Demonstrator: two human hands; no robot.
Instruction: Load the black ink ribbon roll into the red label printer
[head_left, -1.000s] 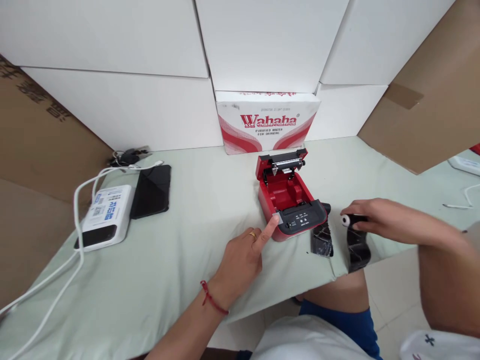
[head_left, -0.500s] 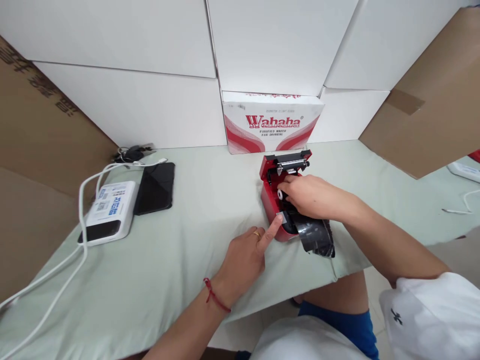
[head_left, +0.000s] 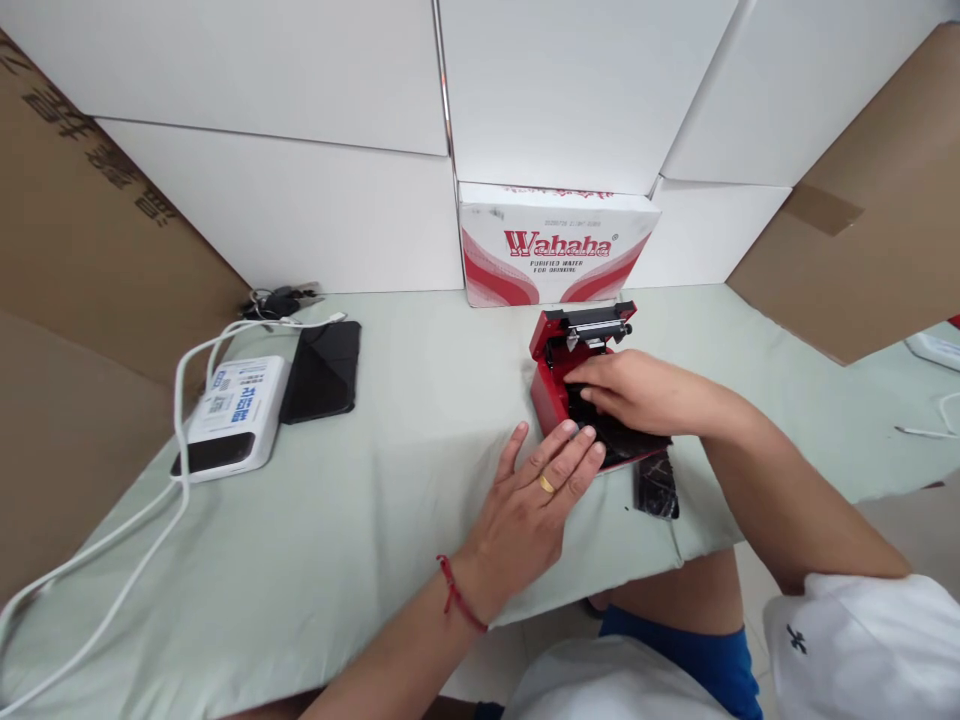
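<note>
A small red printer [head_left: 546, 385] stands on the pale green cloth with its lid [head_left: 585, 322] tipped open at the back. My right hand [head_left: 637, 390] reaches into its open bay, fingers curled over a black roll of dark patterned film [head_left: 622, 440]. The film's loose end [head_left: 656, 487] trails over the printer's front onto the cloth. My left hand [head_left: 544, 490] lies with fingers stretched and spread, fingertips resting on the printer's front left corner; it holds nothing.
A Wahaha carton [head_left: 559, 245] stands behind the printer against white boxes. At the left lie a white device [head_left: 236, 415] with white cables and a black folded case [head_left: 322, 370]. Brown cardboard flanks both sides. The table edge runs just in front of my knees.
My right hand carried the roll from the right of the printer into its bay. My left hand went from one finger pointing at the front corner to flat spread fingers there.
</note>
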